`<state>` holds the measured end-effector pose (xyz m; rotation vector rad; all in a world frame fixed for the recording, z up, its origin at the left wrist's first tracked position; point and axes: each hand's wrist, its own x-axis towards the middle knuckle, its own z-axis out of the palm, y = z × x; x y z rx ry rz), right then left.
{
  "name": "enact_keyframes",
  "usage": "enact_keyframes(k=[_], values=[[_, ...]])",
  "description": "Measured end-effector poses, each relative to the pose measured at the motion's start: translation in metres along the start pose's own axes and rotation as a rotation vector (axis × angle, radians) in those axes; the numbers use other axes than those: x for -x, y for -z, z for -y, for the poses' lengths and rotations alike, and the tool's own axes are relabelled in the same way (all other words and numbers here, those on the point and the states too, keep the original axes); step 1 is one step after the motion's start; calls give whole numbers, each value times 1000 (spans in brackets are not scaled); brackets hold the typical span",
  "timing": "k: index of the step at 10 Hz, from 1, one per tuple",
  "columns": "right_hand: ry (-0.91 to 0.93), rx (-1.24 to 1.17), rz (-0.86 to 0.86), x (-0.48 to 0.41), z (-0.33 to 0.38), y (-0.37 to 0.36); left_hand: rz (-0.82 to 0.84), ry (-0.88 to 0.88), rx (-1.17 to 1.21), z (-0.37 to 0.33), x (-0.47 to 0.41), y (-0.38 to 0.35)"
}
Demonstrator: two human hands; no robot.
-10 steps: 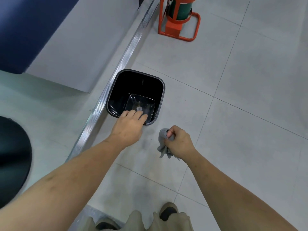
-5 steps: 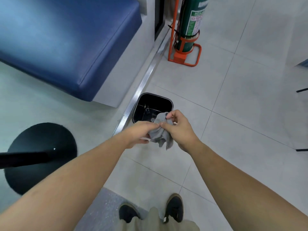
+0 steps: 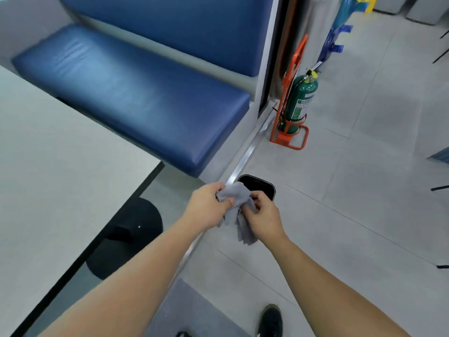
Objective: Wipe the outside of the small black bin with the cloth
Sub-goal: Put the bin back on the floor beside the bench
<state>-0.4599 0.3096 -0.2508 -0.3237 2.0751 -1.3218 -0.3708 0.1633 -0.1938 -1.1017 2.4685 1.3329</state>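
Note:
The small black bin (image 3: 261, 186) stands upright on the tiled floor beside a metal floor strip, its near part hidden behind the cloth and my hands. A grey cloth (image 3: 237, 207) hangs bunched between both hands, above and in front of the bin. My left hand (image 3: 209, 206) pinches the cloth's upper left part. My right hand (image 3: 263, 215) grips its right side, with a loose end drooping below. Neither hand touches the bin.
A blue padded bench (image 3: 136, 103) runs along the back left. A pale table (image 3: 48, 181) with a round black base (image 3: 126, 237) stands at left. A green fire extinguisher (image 3: 300, 103) sits in an orange stand (image 3: 289, 137) beyond the bin. My shoe (image 3: 271, 321) is at the bottom.
My left hand left the bin's rim and joined the right on the cloth. The view rose and pulled back, so the bin now looks smaller and farther away.

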Motion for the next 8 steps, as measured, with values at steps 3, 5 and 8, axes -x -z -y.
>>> enact_keyframes(k=[3, 5, 8], values=[[92, -64, 38, 112, 123, -130, -362, -8, 76, 77, 140, 158], [161, -24, 106, 156, 187, -216, -542, 101, 124, 114, 197, 253], [231, 313, 180, 186, 211, -260, -350, 404, -245, 166, 241, 296]])
